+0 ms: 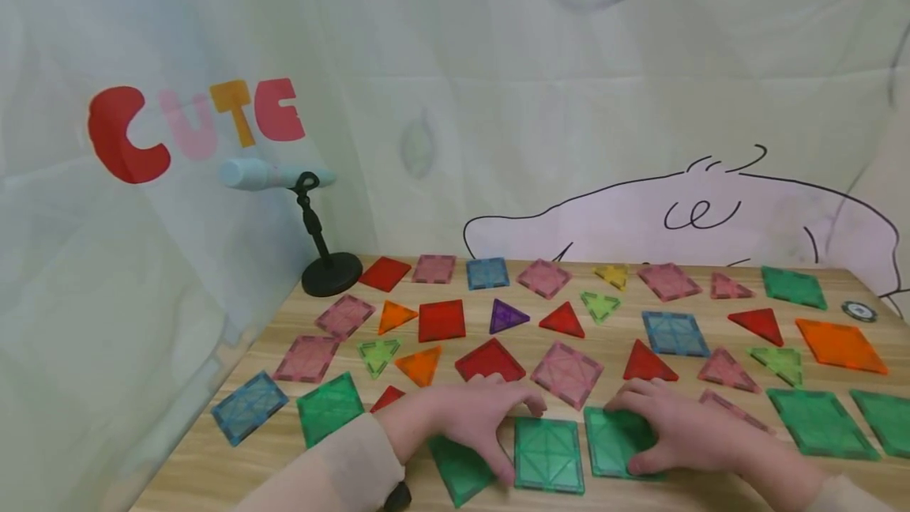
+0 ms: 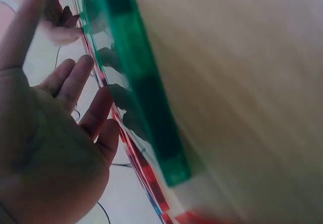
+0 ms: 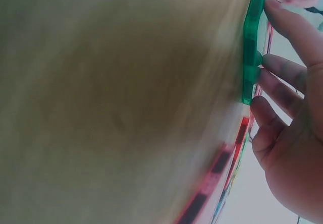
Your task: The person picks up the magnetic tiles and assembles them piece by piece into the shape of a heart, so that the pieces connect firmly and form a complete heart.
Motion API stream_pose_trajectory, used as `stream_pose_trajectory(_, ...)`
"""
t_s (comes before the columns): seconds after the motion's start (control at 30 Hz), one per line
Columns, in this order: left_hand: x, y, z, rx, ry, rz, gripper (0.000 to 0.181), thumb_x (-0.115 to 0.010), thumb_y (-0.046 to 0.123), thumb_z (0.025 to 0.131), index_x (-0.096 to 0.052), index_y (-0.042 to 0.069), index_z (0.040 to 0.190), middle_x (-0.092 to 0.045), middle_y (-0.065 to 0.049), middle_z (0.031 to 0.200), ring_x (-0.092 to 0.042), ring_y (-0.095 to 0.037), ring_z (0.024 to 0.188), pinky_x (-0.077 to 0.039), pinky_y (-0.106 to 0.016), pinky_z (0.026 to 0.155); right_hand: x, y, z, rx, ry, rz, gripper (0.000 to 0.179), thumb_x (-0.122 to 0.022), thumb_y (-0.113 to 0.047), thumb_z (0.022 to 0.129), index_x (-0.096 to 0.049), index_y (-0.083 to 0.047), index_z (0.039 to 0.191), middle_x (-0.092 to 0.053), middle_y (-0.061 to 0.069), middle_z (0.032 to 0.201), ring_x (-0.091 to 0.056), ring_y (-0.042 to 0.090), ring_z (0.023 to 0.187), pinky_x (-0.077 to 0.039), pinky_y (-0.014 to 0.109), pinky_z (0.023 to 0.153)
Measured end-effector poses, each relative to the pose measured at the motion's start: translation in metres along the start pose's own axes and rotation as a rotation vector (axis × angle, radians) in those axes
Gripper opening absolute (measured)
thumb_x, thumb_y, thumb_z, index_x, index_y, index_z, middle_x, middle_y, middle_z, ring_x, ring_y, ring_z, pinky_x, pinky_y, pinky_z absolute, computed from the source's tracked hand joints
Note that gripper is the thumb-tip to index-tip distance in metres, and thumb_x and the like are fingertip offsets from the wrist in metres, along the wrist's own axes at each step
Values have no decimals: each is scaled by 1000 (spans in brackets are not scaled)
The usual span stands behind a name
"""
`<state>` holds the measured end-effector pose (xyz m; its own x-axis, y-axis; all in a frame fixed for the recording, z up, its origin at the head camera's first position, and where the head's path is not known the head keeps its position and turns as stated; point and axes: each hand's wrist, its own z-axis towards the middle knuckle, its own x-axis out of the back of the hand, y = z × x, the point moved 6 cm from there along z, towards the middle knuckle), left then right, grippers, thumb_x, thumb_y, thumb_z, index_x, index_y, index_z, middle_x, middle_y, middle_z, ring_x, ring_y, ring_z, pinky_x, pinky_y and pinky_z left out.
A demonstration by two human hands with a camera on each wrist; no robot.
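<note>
Three green square magnetic tiles lie side by side at the front of the table in the head view. My left hand (image 1: 483, 413), thumb and fingers spread, is over the left green tile (image 1: 458, 476), near the middle one (image 1: 549, 455); its fingers are reflected in the green tile (image 2: 144, 82) in the left wrist view. On the right green tile (image 1: 611, 445) rests my right hand (image 1: 668, 429), fingers toward the far edge and thumb toward the near side. The right wrist view shows its fingertips right at that tile's (image 3: 251, 47) surface, with the tile flat on the table.
Red, pink, orange, blue and lime tiles cover the table behind, among them a red square (image 1: 490, 360) and a pink square (image 1: 567, 374). More green tiles (image 1: 821, 421) lie at right. A black stand (image 1: 331, 273) holds a light-blue microphone-shaped thing (image 1: 266, 174) at back left.
</note>
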<state>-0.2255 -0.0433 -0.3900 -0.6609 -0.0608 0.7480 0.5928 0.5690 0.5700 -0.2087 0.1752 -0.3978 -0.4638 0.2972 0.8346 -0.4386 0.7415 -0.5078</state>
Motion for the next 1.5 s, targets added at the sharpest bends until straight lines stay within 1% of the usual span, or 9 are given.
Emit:
stream_pose_trajectory(0.1, -4, 5, 1, -28, -6, 68, 70, -77, 44, 75, -40, 30, 132, -45, 20, 127, -36, -4, 108, -34, -27, 93, -4, -6, 0, 18, -3, -14, 57, -74, -53, 72, -57, -29, 121, -48, -7, 117, -43, 23, 107, -42, 53, 88)
stream_pose_trajectory(0.2, -5, 8, 2, -34, 0, 118, 70, -77, 44, 74, -40, 29, 132, -45, 20, 125, -37, -4, 107, -33, -25, 90, -7, -10, -1, 34, -2, -26, 58, -72, -56, 72, -55, -33, 123, -46, -10, 116, -43, 20, 106, -44, 49, 87)
stream_pose_trajectory(0.47, -5, 8, 2, -22, -8, 111, 69, -77, 44, 74, -41, 30, 131, -45, 20, 125, -37, -4, 108, -33, -25, 91, -11, -11, 0, 39, -21, 8, 54, -71, -55, 73, -55, -34, 121, -46, -10, 115, -42, 18, 104, -46, 40, 85)
stream_pose_trajectory(0.67, -6, 5, 4, -9, -3, 97, 66, -76, 42, 76, -42, 31, 131, -46, 20, 124, -37, -4, 107, -34, -26, 91, -15, -8, 1, 6, -39, 34, 54, -72, -56, 72, -55, -37, 120, -47, -11, 115, -43, 18, 104, -46, 43, 86)
stream_pose_trajectory(0.87, -7, 3, 7, -9, 20, 142, 67, -75, 45, 76, -42, 28, 132, -47, 19, 125, -38, -4, 105, -34, -26, 88, -16, -7, 1, 0, -48, 53, 53, -73, -54, 72, -55, -36, 119, -47, -10, 115, -44, 18, 103, -46, 44, 86)
stream_pose_trajectory(1.1, -7, 2, 8, -7, 1, 164, 64, -74, 46, 76, -45, 28, 130, -48, 18, 124, -38, -5, 104, -33, -27, 89, -15, -10, -1, 23, -61, 66, 53, -72, -53, 74, -54, -37, 120, -46, -10, 116, -43, 18, 105, -46, 43, 87)
stream_pose_trajectory(1.23, -6, 3, 8, -13, -7, 212, 63, -73, 48, 76, -46, 29, 130, -47, 18, 124, -38, -6, 103, -33, -26, 86, -15, -11, 0, 25, -67, 85, 52, -72, -52, 75, -54, -37, 121, -47, -11, 116, -43, 18, 105, -46, 43, 87)
stream_pose_trajectory(1.33, -6, 4, 8, -17, -13, 233, 63, -73, 49, 76, -47, 30, 131, -46, 18, 125, -37, -6, 103, -32, -26, 85, -10, -11, 5, 35, -19, 79, 55, -70, -53, 76, -55, -31, 123, -48, -9, 118, -45, 17, 106, -46, 44, 87)
stream_pose_trajectory(1.5, -6, 4, 8, -9, -23, 228, 62, -73, 49, 76, -47, 31, 130, -46, 18, 125, -37, -7, 103, -32, -27, 86, 6, -10, 23, 64, 133, 9, 62, -67, -53, 79, -55, -17, 127, -49, 10, 128, -43, 35, 114, -42, 56, 88)
